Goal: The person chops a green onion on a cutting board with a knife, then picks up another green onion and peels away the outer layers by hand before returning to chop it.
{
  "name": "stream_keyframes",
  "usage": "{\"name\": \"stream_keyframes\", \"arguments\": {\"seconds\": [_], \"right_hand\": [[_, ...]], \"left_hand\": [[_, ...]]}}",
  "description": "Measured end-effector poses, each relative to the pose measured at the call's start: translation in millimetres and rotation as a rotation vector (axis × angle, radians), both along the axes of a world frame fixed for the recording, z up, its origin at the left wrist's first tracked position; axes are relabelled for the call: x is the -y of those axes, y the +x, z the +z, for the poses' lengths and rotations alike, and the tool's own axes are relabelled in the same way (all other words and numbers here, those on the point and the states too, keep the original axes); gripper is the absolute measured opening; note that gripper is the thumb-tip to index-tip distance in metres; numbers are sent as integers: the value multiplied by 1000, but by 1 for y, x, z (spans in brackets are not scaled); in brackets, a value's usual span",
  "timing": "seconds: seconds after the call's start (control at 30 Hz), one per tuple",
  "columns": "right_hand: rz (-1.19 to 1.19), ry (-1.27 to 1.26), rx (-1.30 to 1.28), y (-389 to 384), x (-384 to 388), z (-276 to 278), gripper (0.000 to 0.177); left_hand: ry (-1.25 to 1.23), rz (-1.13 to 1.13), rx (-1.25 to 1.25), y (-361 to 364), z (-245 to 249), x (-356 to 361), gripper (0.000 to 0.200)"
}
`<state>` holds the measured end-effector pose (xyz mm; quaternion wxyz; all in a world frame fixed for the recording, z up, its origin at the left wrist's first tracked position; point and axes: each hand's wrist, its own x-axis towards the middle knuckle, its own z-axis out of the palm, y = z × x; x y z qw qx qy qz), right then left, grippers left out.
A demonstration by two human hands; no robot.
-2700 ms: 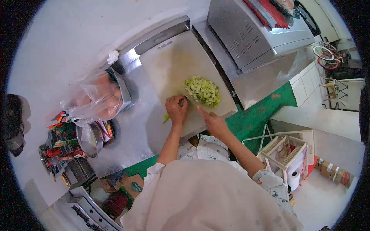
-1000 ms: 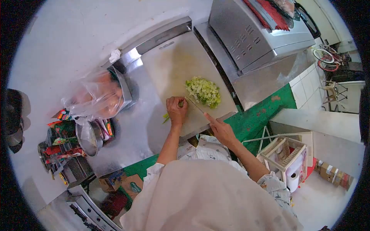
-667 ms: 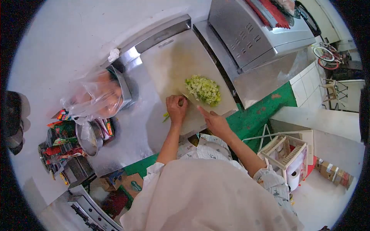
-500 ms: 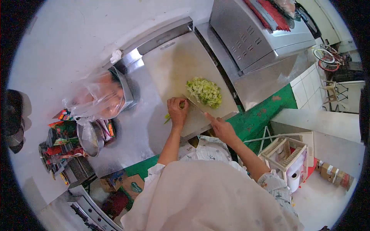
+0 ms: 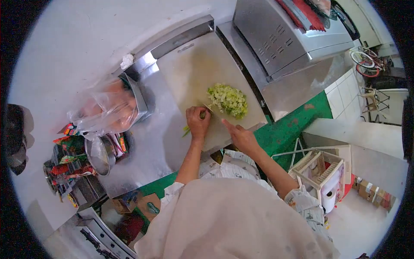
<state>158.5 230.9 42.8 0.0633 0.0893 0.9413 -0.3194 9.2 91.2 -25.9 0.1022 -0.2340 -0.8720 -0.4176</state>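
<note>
On the white cutting board (image 5: 189,69) lies a pile of chopped pale green vegetable (image 5: 227,101). My left hand (image 5: 198,122), just left of the pile, has its fingers curled round a bunch of green stalks (image 5: 186,129), whose ends stick out on its left side. My right hand (image 5: 242,137) is closed on a knife (image 5: 214,113), index finger stretched along it. The blade points up and left, its tip beside my left fingertips. Most of the handle is hidden in my right hand.
A plastic-covered metal container (image 5: 137,97) stands left of the board, with a metal bowl (image 5: 99,154) and colourful packets below it. A large steel appliance (image 5: 280,43) is at the upper right. A dish rack (image 5: 317,170) stands at the right.
My right hand and the knife have shifted left, closer to my left hand. My left hand stays curled round the stalks. The view has moved slightly.
</note>
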Motion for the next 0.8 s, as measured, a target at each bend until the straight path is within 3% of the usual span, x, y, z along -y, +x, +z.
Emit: {"name": "stream_keyframes", "arguments": {"seconds": [0.3, 0.8], "right_hand": [[-44, -127, 50, 31, -8, 17, 57], [9, -4, 77, 15, -5, 3, 61]], "left_hand": [[5, 49, -1, 5, 6, 0, 12], [-7, 66, -88, 4, 4, 0, 11]]}}
